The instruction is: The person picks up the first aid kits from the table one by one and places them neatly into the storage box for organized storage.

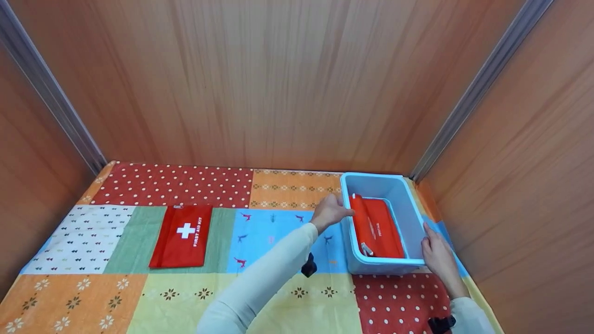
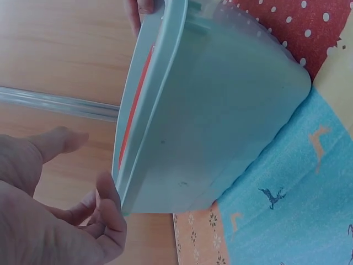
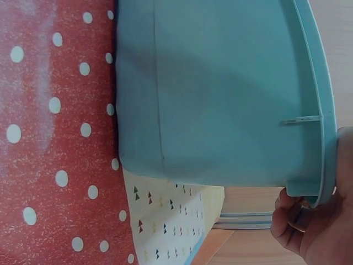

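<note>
A light blue plastic bin (image 1: 373, 265) stands upright on the patchwork cloth. In it lies a red pouch (image 1: 383, 225) with small white lettering; its left side is folded up, and a light blue edge shows around it. My right hand (image 1: 438, 253) grips the bin's rim near the front right corner, fingers curled under it in the right wrist view. At the left rim is my left hand (image 1: 332, 212). In the left wrist view its thumb stands apart from the rim, with loosely bent fingers close to the rim; whether they touch it I cannot tell.
A flat red first aid kit pouch (image 1: 181, 246) with a white cross lies on the cloth at the left. Wood-grain panels (image 1: 278, 93) enclose the table at the back and sides. The bin stands close to the back panel and right panel.
</note>
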The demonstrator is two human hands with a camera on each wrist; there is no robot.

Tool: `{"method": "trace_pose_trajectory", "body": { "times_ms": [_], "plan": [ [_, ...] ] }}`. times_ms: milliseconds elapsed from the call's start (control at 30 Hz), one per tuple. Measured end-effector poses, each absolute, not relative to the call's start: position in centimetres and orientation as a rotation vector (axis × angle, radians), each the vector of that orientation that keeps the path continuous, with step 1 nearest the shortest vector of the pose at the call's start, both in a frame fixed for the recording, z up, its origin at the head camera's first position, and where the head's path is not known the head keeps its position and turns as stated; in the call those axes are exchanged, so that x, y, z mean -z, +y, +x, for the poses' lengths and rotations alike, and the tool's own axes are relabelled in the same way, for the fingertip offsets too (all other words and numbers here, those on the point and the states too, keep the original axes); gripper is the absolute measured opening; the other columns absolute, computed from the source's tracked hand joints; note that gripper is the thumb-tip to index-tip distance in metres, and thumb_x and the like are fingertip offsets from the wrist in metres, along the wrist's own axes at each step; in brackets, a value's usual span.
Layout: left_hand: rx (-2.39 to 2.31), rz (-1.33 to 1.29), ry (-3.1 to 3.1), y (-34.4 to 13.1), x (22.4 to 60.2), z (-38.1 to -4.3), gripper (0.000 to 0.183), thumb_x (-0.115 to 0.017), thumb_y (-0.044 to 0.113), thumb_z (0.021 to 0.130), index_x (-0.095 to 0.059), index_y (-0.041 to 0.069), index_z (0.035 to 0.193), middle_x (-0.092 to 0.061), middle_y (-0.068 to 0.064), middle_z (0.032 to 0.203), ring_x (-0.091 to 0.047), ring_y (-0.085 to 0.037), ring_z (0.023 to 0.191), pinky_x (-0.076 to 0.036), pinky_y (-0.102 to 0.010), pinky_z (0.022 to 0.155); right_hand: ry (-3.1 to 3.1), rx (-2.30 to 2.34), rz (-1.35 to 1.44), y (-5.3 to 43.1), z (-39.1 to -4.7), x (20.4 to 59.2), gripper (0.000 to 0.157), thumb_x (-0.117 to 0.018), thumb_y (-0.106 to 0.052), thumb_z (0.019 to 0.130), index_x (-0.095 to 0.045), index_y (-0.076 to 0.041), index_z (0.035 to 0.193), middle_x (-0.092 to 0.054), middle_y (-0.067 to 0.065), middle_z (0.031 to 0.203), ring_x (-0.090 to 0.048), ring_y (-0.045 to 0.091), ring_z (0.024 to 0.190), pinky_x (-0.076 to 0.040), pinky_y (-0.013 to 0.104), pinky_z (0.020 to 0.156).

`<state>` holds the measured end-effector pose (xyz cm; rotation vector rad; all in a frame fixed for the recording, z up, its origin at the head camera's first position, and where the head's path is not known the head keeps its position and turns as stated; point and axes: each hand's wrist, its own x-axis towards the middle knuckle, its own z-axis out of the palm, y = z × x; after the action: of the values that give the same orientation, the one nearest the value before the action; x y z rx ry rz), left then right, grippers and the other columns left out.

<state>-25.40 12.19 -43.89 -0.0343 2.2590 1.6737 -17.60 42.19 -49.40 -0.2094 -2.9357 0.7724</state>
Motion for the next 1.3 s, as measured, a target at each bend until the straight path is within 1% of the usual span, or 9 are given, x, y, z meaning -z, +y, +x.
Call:
{"method": "trace_pose_trajectory", "body": {
  "times_ms": [67,267,400,500,667,867,1000,1133,1300],
  "plan": [
    [-1.653,-0.035,2.267,12.1,44.0,-25.4,0.032,-0.081,0.024,0.080,-0.063,0.014,0.105,-0.065,0.003,0.092,-0.063,-0.017,0.091,-0.059,-0.035,0.074,-2.940,-0.777,-0.214,42.2,-17.6,49.3,0.053,-0.038,-0.015,0.104,-0.023,-0.003,0.153,-0.042,0.030,0.139,-0.046,0.047,0.124,-0.045,0.061,0.098],
    [-1.637,-0.016,2.246,12.1,44.3,-25.3,0.048,-0.083,0.024,0.079,-0.057,0.017,0.119,-0.064,0.006,0.101,-0.062,-0.014,0.092,-0.059,-0.037,0.076,-2.945,-0.794,-0.207,42.1,-17.7,49.2,0.053,-0.037,-0.016,0.104,-0.023,-0.003,0.154,-0.037,0.030,0.146,-0.041,0.048,0.130,-0.041,0.062,0.101],
    [-1.613,0.004,2.284,11.6,44.5,-25.3,0.042,-0.082,0.026,0.079,-0.057,0.016,0.112,-0.062,0.003,0.097,-0.061,-0.015,0.091,-0.058,-0.034,0.074,-2.933,-0.795,-0.197,42.1,-17.8,49.2,0.053,-0.037,-0.016,0.104,-0.023,-0.004,0.154,-0.035,0.030,0.148,-0.041,0.048,0.130,-0.043,0.062,0.100],
    [-1.587,0.016,2.324,10.9,44.8,-25.4,0.037,-0.082,0.028,0.080,-0.056,0.016,0.104,-0.060,0.000,0.092,-0.059,-0.016,0.089,-0.057,-0.032,0.073,-2.923,-0.794,-0.194,42.1,-17.8,49.2,0.053,-0.037,-0.016,0.104,-0.023,-0.004,0.154,-0.037,0.030,0.146,-0.043,0.048,0.128,-0.045,0.062,0.098],
    [-1.521,0.038,2.391,8.9,45.6,-25.7,0.036,-0.079,0.032,0.082,-0.057,0.014,0.104,-0.058,-0.003,0.089,-0.058,-0.017,0.085,-0.052,-0.030,0.067,-2.916,-0.788,-0.197,42.1,-17.8,49.2,0.053,-0.038,-0.016,0.104,-0.025,-0.003,0.153,-0.040,0.031,0.142,-0.043,0.049,0.127,-0.043,0.062,0.099],
    [-1.504,0.030,2.462,4.8,46.9,-26.1,0.036,-0.077,0.033,0.085,-0.054,0.012,0.104,-0.056,-0.005,0.089,-0.055,-0.019,0.080,-0.045,-0.030,0.064,-2.899,-0.775,-0.175,42.2,-17.9,49.2,0.052,-0.039,-0.014,0.103,-0.027,-0.001,0.152,-0.043,0.031,0.139,-0.045,0.049,0.125,-0.042,0.061,0.100],
    [-1.559,-0.036,2.461,1.4,47.6,-26.4,0.035,-0.076,0.033,0.085,-0.053,0.014,0.103,-0.058,-0.006,0.089,-0.056,-0.021,0.079,-0.045,-0.029,0.064,-2.930,-0.810,-0.193,42.3,-17.7,49.2,0.053,-0.037,-0.016,0.104,-0.023,-0.003,0.154,-0.037,0.030,0.146,-0.041,0.048,0.130,-0.042,0.062,0.101],
    [-1.610,-0.145,2.468,-2.5,48.2,-26.6,0.037,-0.075,0.034,0.086,-0.053,0.011,0.105,-0.059,-0.007,0.089,-0.058,-0.023,0.081,-0.044,-0.029,0.064,-2.959,-0.838,-0.218,42.4,-17.6,49.2,0.055,-0.035,-0.019,0.105,-0.018,-0.005,0.155,-0.032,0.029,0.150,-0.038,0.049,0.133,-0.041,0.062,0.101],
    [-1.586,-0.290,2.518,-8.3,49.0,-26.6,0.043,-0.073,0.035,0.087,-0.052,0.007,0.113,-0.059,-0.009,0.101,-0.058,-0.022,0.091,-0.047,-0.032,0.075,-2.969,-0.852,-0.240,42.4,-17.5,49.0,0.055,-0.035,-0.021,0.106,-0.017,-0.007,0.156,-0.030,0.029,0.151,-0.036,0.049,0.134,-0.041,0.061,0.102]
  ]
}}
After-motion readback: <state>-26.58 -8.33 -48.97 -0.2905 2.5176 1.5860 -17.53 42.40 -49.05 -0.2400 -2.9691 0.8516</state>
